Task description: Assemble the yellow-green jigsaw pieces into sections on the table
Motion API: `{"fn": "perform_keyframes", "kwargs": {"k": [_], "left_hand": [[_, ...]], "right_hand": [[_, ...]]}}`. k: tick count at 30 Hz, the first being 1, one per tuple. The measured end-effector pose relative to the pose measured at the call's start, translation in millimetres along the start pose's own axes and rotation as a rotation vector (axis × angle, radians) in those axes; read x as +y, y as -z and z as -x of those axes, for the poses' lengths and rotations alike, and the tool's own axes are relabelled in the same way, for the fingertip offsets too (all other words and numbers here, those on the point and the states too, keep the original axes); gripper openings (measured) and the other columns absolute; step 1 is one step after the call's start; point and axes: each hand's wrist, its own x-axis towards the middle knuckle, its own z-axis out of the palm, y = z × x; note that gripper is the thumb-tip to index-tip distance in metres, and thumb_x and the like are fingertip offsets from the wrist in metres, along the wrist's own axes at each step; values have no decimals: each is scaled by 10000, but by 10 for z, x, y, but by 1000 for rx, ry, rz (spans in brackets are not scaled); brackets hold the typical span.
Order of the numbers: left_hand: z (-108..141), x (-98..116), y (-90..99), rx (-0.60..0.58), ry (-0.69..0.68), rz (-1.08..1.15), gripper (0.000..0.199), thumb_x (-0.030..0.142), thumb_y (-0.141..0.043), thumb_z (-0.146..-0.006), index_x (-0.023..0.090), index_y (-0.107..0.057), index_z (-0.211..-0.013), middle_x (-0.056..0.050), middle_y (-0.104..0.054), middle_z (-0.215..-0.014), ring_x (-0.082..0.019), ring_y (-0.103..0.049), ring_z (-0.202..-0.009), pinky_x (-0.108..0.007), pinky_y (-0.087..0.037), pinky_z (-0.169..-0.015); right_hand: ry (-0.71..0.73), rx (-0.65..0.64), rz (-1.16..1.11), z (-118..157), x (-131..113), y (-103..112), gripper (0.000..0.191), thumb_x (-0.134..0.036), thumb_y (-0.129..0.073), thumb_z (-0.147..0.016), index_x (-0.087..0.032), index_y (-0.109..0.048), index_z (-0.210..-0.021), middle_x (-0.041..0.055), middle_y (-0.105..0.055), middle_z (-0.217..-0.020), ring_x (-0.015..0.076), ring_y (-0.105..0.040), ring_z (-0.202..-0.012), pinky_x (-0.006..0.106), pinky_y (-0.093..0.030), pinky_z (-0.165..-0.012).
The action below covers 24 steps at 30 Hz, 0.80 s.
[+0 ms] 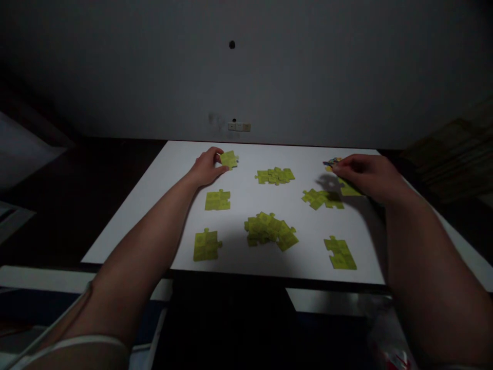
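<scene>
The left hand [207, 167] has its fingers curled and its thumb low, pinching a single green jigsaw piece [229, 160] by its edge against the bench [127, 226]. It holds the piece at the far side of the bench, with the palm clear of it, so the piece stays in plain view. The right hand [370, 177] reaches toward the far right corner, its fingers drawn together at a small multicoloured heap of puzzle pieces [332, 164]. The light is poor there, so I cannot tell whether those fingertips have actually gripped anything. Just below that hand, a green patch of joined pieces [349, 190] lies partly under its shadow, beside a loose green cluster [321, 199].

Other green clusters lie well apart across the white bench: one near the far edge [275, 176], a neat block [217, 200], another block [207, 245], a large untidy heap [269, 229], and a strip near the front [340, 254]. Behind the bench rises a plain grey wall [308, 77], with a small wall socket [239, 126] low down and a dark hole [231, 44] above it.
</scene>
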Motion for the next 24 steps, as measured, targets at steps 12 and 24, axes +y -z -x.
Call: {"fn": "perform_keyframes", "kwargs": {"k": [12,24], "left_hand": [[-33,88,53,84,72,113,502,363,-874,-745,259,-714,-1209,-19,-750,-1011,-269,-704,-922,-399,-584,-914],[-36,79,54,121,69,102,360,343,-777,-823,243,-764,-1169,-47,-755,-1000,-282,-690,-911,-429,-593,-962]], "right_hand": [[49,228,119,-98,17,31,774,-1034,-612,-941,-303,-566,-691,23,-473,-620,257,-535,-697,383,-347,-654],[-38,510,-265,-347,242,67,941,-1204,-305,-882,-352,-706,-875,99,-602,-673,361,-674,-727,486,-487,-630]]}}
